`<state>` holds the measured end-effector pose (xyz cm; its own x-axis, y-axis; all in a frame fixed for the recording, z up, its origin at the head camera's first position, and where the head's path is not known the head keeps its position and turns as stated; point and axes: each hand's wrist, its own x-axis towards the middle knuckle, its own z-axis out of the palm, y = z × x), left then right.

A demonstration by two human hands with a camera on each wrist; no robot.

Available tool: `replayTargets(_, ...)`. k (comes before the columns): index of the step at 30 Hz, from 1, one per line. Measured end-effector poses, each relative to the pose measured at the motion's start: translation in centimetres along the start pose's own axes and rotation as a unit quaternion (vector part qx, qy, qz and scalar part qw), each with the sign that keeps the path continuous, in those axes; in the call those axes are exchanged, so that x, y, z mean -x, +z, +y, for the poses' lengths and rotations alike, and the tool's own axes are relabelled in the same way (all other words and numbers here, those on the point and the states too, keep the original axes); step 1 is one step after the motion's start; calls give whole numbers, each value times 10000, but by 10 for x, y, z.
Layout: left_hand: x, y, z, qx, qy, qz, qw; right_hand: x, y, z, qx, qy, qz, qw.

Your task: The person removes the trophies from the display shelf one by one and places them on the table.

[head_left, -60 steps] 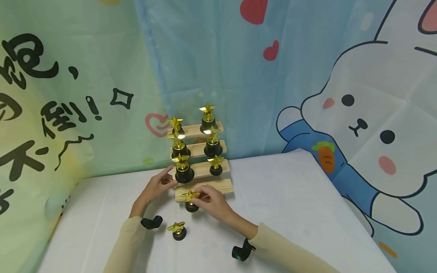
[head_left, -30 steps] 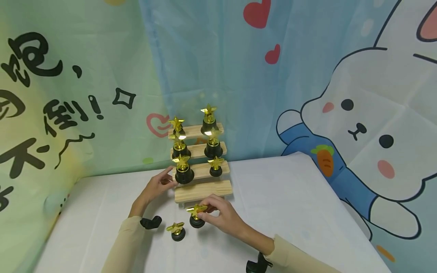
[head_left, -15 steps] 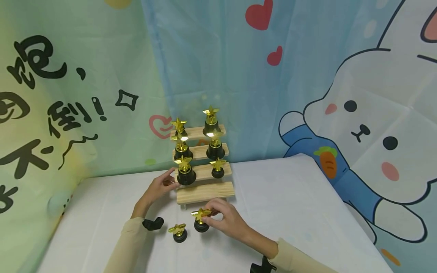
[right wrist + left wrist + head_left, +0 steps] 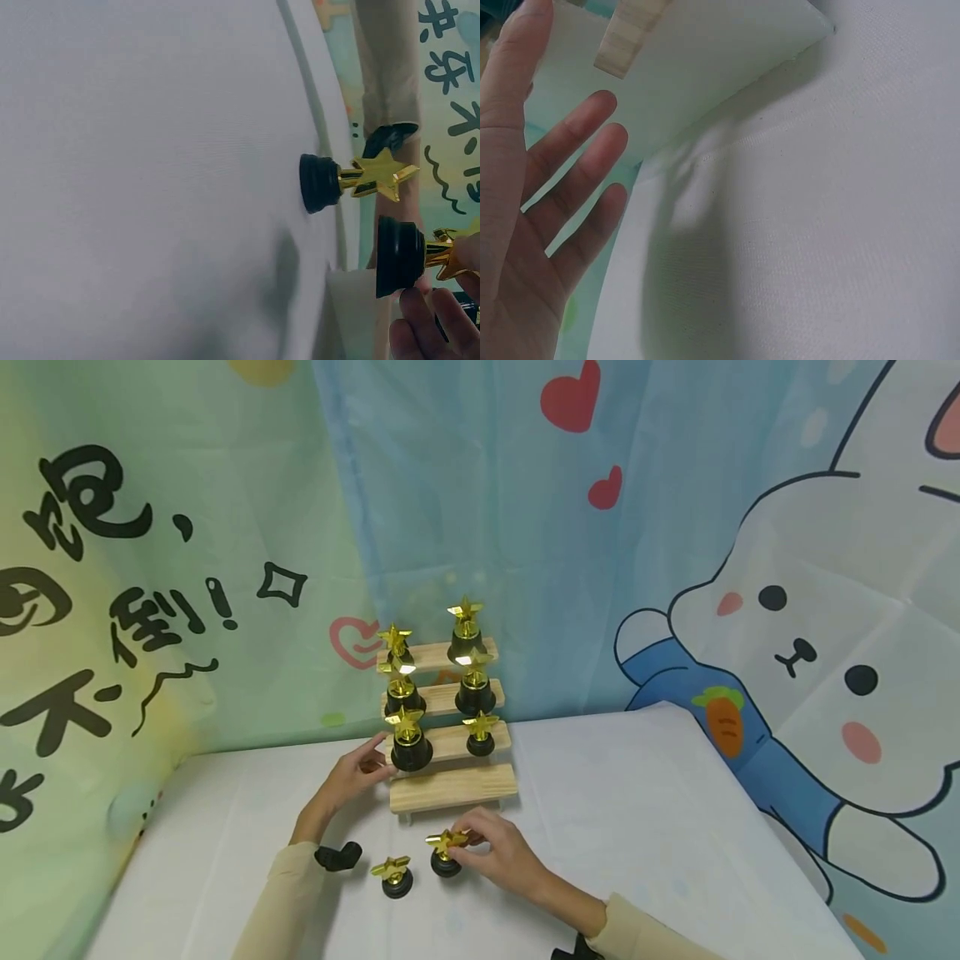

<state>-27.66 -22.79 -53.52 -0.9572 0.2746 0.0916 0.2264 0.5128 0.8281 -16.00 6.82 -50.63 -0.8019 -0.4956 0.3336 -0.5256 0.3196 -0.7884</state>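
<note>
My right hand [image 4: 504, 857] pinches a small gold star trophy [image 4: 444, 863] by its star, in front of the stand. In the right wrist view its round black base [image 4: 397, 257] faces the tablecloth, with my fingers [image 4: 420, 315] beside it. A second small star trophy [image 4: 396, 883] stands on the table just to its left. My left hand [image 4: 352, 781] is at the left side of the tiered wooden stand [image 4: 453, 787]. Its fingers [image 4: 592, 176] are extended and spread in the left wrist view, with the thumb near a shelf end [image 4: 622, 45].
Trophies stand in pairs on the upper three shelves, among them a large black-based one [image 4: 410, 752] and a small one [image 4: 481, 742]. The lowest shelf is bare wood. White cloth covers the table [image 4: 637, 827]; a printed curtain [image 4: 540, 568] hangs behind.
The right hand has drawn the pinched trophy from over the lowest shelf's front toward the person and slightly right, beside the other small trophy. The left hand has stayed at the stand.
</note>
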Motion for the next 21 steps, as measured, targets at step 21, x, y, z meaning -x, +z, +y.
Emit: replayTargets(21, 0, 1, 1, -18, -57, 0, 10000, 0, 14, 5, 373, 74, -317, 9988)
